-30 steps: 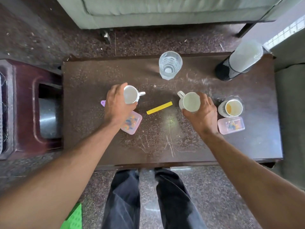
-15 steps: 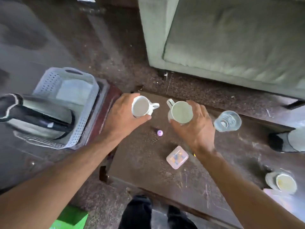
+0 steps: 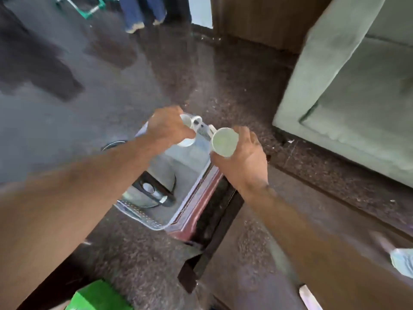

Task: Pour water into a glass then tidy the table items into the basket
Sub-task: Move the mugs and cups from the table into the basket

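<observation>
My left hand (image 3: 166,127) holds a small white cup (image 3: 186,135) over the far end of the pale perforated basket (image 3: 156,223). My right hand (image 3: 242,157) grips a second white cup (image 3: 224,142) with its mouth facing me, above the basket's right rim. Inside the basket lies a steel kettle with a black handle (image 3: 154,191). The basket rests on a dark red stool (image 3: 201,211). The picture is blurred by motion.
The brown table's left end (image 3: 257,253) lies under my right forearm. A water glass (image 3: 402,264) is cut off at the right edge, and a plastic box's corner (image 3: 309,297) shows at the bottom. A green sofa (image 3: 348,97) stands far right. Another person's legs (image 3: 143,12) are at the top.
Both hands lifted the cups off the table and carried them left. They now hang over the basket, and my view has swung left with them.
</observation>
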